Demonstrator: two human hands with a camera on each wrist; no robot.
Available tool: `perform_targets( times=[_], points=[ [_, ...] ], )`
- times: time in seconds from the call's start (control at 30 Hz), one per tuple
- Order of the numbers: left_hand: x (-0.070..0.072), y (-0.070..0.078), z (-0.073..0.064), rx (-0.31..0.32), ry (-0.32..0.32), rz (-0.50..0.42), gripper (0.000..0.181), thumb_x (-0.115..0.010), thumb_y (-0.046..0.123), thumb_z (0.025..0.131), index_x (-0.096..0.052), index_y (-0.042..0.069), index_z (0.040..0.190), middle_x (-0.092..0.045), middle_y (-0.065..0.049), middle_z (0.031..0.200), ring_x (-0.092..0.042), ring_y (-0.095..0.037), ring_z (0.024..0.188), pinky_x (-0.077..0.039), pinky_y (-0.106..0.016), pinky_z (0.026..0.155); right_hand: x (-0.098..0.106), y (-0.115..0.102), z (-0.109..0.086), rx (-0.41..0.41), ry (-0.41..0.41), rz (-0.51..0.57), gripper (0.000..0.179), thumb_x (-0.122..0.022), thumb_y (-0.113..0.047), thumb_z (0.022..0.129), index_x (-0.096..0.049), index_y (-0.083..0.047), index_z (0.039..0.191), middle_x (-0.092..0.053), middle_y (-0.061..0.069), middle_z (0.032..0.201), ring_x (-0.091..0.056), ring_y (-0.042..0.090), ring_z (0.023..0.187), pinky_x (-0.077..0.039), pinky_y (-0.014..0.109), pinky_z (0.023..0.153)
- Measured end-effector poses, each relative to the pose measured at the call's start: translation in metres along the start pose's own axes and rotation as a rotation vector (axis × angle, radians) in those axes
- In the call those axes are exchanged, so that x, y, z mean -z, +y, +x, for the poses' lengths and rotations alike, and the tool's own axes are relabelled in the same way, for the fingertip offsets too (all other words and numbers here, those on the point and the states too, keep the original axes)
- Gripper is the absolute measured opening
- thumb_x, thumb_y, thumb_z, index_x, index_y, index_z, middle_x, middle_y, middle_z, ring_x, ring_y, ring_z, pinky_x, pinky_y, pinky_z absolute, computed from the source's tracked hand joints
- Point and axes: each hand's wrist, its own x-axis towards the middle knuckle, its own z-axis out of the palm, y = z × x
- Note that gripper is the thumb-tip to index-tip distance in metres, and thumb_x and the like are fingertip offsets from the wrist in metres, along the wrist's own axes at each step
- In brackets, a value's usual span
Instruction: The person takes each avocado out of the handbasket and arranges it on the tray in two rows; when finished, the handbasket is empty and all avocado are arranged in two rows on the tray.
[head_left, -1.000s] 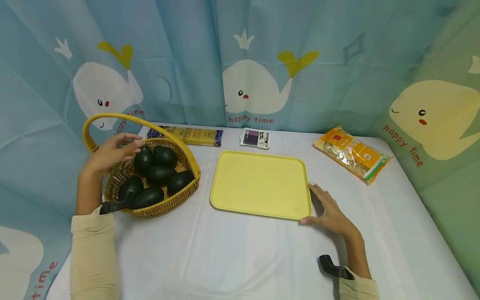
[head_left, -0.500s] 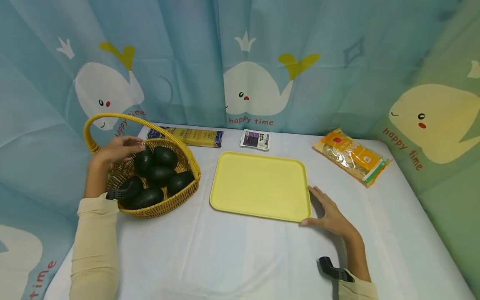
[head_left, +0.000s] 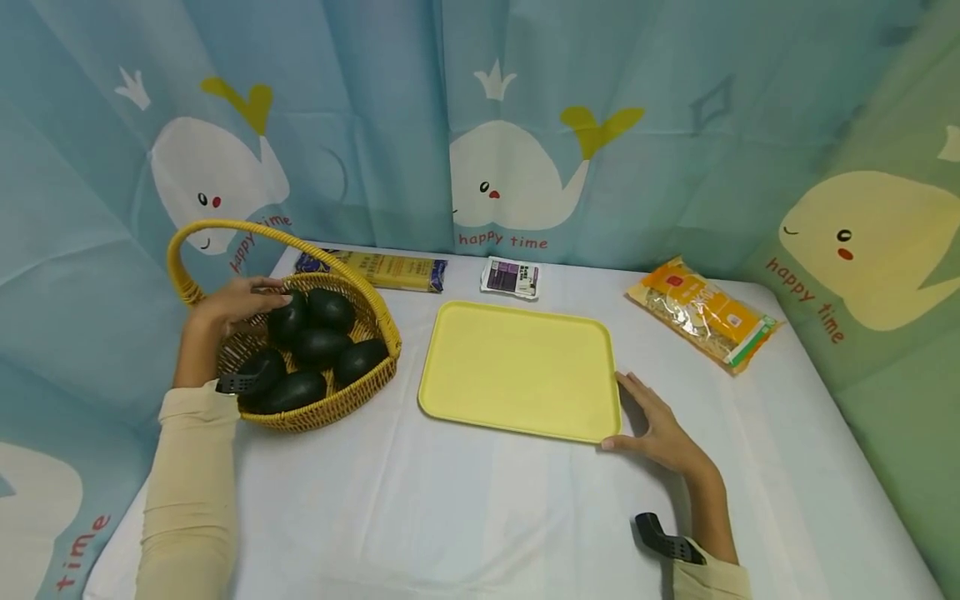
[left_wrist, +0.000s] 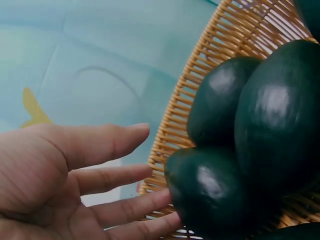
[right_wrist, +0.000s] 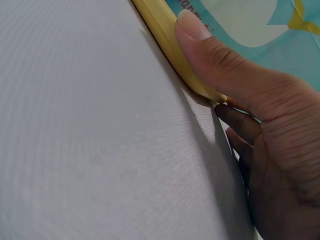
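My left hand point(head_left: 234, 302) reaches over the left side of a yellow wicker basket point(head_left: 341, 408) with a tall handle. In the left wrist view, its fingers are extended, with fingertips right at a glossy dark green avocado point(left_wrist: 205, 187). Several such avocados fill the basket, among them a large one point(left_wrist: 280, 115) nearer the wrist camera. At the near right corner of a yellow rectangular tray point(head_left: 517, 367) is my right hand point(head_left: 663, 429), thumb at the front rim and fingers spread along the right side. The right wrist view shows the thumb alongside the tray's rim point(right_wrist: 170, 45).
Behind the basket lies a long yellow packet point(head_left: 382, 269). A small white and purple packet point(head_left: 510, 277) is behind the tray, and an orange bag point(head_left: 705, 312) lies at the back right. Blue whale-print curtains point(head_left: 382, 125) border the white-covered table point(head_left: 450, 517).
My left hand has moved slightly right and down onto the avocados, its fingers now beside the back left one. The right hand stays at the tray's corner.
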Motion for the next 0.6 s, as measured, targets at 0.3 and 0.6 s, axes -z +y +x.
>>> perform_targets(
  times=[0.3,0.6],
  points=[
    [-0.001,-0.008,0.013,0.038,-0.093,0.020,0.074,-0.051,0.032,0.102,-0.011,-0.002,0.155,-0.007,-0.035,0.156,-0.021,-0.053,0.140,-0.048,-0.056,0.097,0.001,-0.001,0.001,0.007,0.001,-0.003,0.113,-0.089,-0.031,0.067,-0.023,-0.011,0.156,-0.013,0.026,0.161,-0.011,0.051,0.146,-0.015,0.075,0.106],
    [-0.003,-0.007,0.022,0.090,-0.106,0.081,0.078,-0.055,0.028,0.100,-0.008,0.000,0.156,0.001,-0.035,0.156,-0.017,-0.054,0.141,-0.053,-0.048,0.092,0.001,-0.002,-0.001,0.006,-0.002,0.012,0.112,-0.089,-0.030,0.067,-0.023,-0.010,0.156,-0.014,0.026,0.160,-0.011,0.051,0.146,-0.015,0.075,0.106]
  ],
)
